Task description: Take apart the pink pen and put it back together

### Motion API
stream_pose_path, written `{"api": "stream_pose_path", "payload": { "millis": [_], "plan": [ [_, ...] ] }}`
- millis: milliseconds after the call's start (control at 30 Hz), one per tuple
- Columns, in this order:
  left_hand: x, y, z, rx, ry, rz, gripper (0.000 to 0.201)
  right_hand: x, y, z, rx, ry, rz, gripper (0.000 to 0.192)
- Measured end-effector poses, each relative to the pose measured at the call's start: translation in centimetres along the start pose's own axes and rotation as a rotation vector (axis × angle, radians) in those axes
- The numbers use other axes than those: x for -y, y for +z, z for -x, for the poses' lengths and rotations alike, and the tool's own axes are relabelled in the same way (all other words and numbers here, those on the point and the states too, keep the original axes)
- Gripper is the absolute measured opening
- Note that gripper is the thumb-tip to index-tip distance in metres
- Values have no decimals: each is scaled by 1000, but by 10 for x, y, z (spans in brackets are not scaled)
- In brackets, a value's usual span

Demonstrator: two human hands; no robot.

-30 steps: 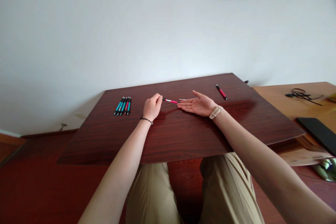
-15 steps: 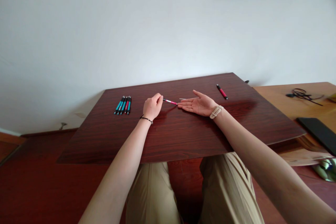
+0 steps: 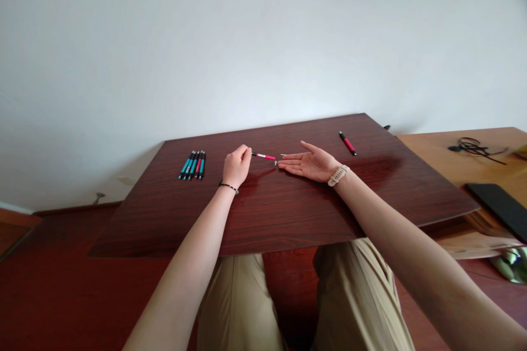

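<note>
Pen barrel (image 3: 265, 157), pink and black, extends over the table (image 3: 267, 219), pinched in the left hand (image 3: 236, 166) and pointing toward the right hand (image 3: 310, 165), outstretched palm up; a small pale piece (image 3: 275, 163) shows just beside the latter's fingertips.
</note>
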State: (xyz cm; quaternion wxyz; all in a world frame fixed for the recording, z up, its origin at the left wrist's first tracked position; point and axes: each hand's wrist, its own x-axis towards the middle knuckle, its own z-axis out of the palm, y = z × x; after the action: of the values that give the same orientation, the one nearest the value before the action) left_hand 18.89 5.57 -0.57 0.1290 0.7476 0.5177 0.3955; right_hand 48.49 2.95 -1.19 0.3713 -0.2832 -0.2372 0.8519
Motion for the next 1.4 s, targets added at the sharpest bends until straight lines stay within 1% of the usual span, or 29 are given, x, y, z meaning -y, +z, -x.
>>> {"api": "stream_pose_path", "payload": {
  "millis": [67, 200, 300, 400, 500, 600, 700, 833, 1100, 1233, 1400],
  "plan": [
    [1, 1, 0, -2, 2, 61, 37, -1, 1, 0, 2, -35, 25, 59],
    [-1, 4, 2, 15, 12, 152, 38, -5, 4, 0, -18, -124, 89, 40],
    [-4, 5, 4, 19, 29, 156, 38, -8, 4, 0, -22, -151, 160, 31],
    [-7, 7, 5, 28, 55, 147, 38, -11, 4, 0, -14, -184, 238, 26],
    [-10, 9, 6, 53, 85, 148, 37, -14, 5, -1, -24, -222, 304, 26],
    [-13, 11, 8, 101, 101, 143, 35, -18, 5, -5, -60, -268, 347, 26],
    [-15, 13, 10, 154, 119, 138, 33, -20, 5, -9, -107, -350, 381, 26],
    [-16, 14, 10, 197, 133, 154, 33, -21, 5, -13, -184, -460, 415, 32],
    [-14, 17, 8, 210, 39, 240, 36, -25, 11, -15, -232, -567, 510, 37],
    [-11, 18, 7, 215, 31, 262, 37, -26, 12, -16, -236, -602, 565, 40],
    [-6, 21, 6, 214, 24, 294, 39, -27, 7, -19, -209, -638, 606, 41]
  ]
}}
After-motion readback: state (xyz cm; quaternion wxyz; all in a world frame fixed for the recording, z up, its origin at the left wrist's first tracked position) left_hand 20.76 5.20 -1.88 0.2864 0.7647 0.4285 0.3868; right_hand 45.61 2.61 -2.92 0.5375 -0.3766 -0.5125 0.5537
